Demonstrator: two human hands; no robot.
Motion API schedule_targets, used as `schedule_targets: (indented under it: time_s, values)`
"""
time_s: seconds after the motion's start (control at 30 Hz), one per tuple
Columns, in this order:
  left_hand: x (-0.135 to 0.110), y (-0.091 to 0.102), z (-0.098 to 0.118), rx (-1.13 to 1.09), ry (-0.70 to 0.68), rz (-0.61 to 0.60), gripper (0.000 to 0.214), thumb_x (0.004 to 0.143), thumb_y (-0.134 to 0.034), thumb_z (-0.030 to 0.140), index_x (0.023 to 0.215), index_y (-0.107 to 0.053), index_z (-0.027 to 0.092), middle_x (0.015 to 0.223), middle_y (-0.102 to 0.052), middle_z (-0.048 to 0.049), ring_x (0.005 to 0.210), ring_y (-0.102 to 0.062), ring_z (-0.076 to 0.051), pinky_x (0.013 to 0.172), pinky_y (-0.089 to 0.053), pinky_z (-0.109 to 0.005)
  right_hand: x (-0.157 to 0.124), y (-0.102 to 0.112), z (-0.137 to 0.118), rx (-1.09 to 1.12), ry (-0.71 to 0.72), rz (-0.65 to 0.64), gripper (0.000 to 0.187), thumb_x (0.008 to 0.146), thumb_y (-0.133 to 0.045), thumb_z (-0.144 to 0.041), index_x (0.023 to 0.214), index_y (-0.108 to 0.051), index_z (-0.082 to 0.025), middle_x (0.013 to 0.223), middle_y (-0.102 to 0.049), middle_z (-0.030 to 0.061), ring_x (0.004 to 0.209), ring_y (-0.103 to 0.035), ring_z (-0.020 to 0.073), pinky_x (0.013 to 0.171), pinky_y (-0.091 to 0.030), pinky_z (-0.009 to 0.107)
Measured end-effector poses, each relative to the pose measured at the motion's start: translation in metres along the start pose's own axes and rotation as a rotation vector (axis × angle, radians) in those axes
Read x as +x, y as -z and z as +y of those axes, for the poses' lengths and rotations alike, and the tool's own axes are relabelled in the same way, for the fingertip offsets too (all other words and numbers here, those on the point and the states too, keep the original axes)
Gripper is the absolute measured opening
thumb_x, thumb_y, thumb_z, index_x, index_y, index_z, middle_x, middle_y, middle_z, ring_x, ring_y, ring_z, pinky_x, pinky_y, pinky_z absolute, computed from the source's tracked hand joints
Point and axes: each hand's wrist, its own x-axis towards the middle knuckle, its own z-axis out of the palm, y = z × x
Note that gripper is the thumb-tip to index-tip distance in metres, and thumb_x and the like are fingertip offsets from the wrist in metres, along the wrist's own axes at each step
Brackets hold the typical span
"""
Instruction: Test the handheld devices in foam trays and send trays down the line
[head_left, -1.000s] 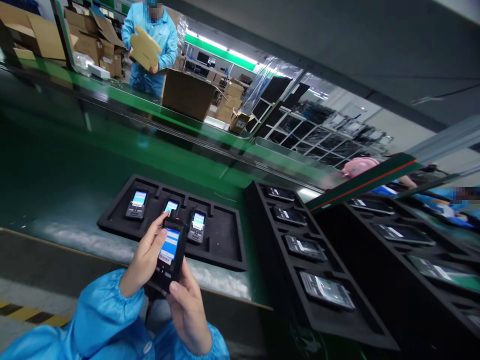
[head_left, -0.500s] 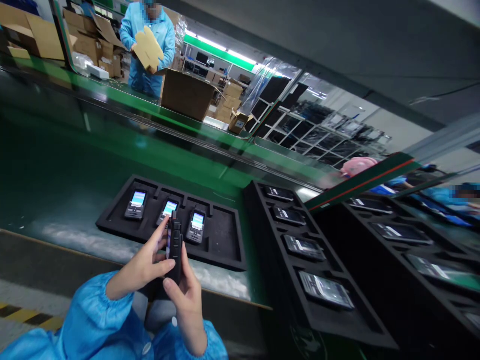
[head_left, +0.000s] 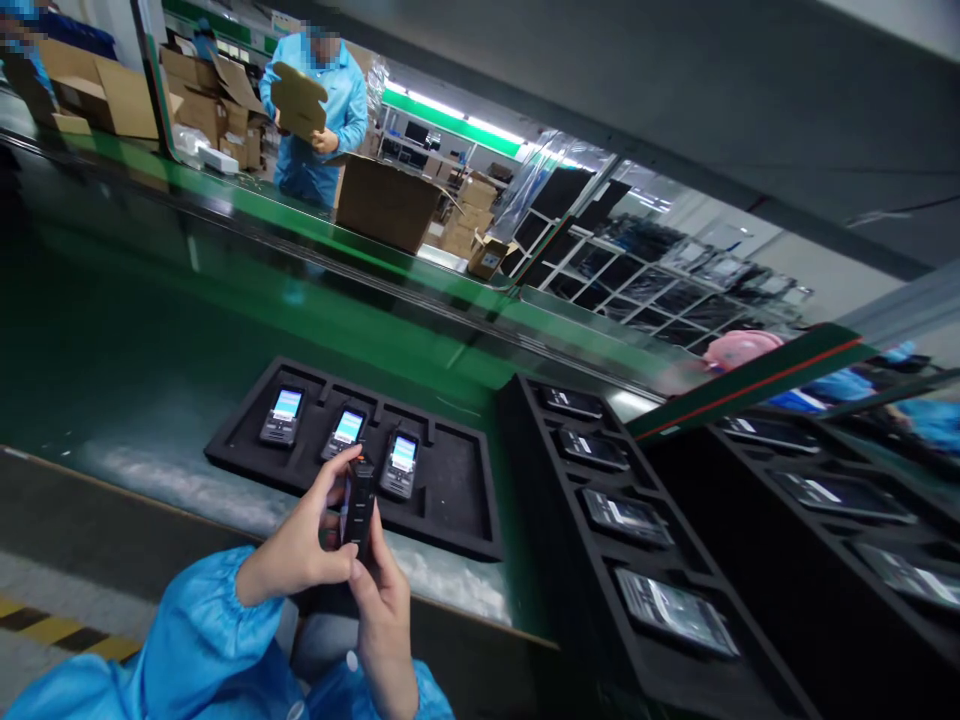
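Both my hands hold one black handheld device (head_left: 359,505) edge-on, so its screen is hidden. My left hand (head_left: 300,545) wraps its left side, thumb and forefinger pinched on it. My right hand (head_left: 381,590) grips it from below and the right. Just beyond lies a black foam tray (head_left: 450,500) on the green conveyor belt (head_left: 150,330). Three lit devices (head_left: 343,433) sit in its slots; the rightmost slot is bare.
A taller stack of black trays (head_left: 570,560) with several devices stands to the right, more trays (head_left: 825,520) beyond it. Across the belt a person in a blue coat (head_left: 319,110) holds cardboard beside an open carton (head_left: 386,200). Racks fill the background.
The device showed its lit screen a second ago; it has turned edge-on in my hands. The view shifted slightly downward.
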Motion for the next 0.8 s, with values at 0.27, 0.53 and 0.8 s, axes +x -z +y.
schedule_targets:
  time_s: [0.27,0.53,0.8]
  values:
    - [0.006,0.01,-0.01,-0.112,-0.019,-0.12,0.085,0.078,-0.068,0.031,0.149,-0.022,0.033,0.143,-0.038,-0.0121,0.116,-0.053,-0.028,0.084,-0.053,-0.033,-0.001,0.001,-0.01,0.026,-0.017,-0.027,0.06,0.081,-0.066,-0.047,0.136,-0.048,-0.033,0.136,-0.058,0.0034,0.126,-0.055,0.0252,0.108,-0.043,0.044]
    - [0.006,0.002,-0.012,-0.068,0.011,-0.061,0.081,0.084,-0.066,0.033,0.151,-0.02,0.034,0.152,-0.029,-0.0116,0.128,-0.045,-0.031,0.086,-0.053,-0.032,0.006,0.007,0.011,0.055,-0.063,0.095,0.051,0.081,-0.063,-0.051,0.128,-0.061,-0.031,0.13,-0.064,0.0035,0.131,-0.051,0.0264,0.113,-0.036,0.046]
    - [0.015,0.044,-0.021,0.422,-0.177,0.175,0.073,0.087,-0.057,0.041,0.151,-0.023,0.032,0.151,-0.029,-0.012,0.135,-0.039,-0.032,0.108,-0.04,-0.048,0.015,0.047,-0.02,0.154,-0.141,0.164,0.054,0.087,-0.043,-0.06,0.11,-0.071,-0.02,0.106,-0.073,0.0129,0.079,-0.073,0.0282,0.073,-0.06,0.044]
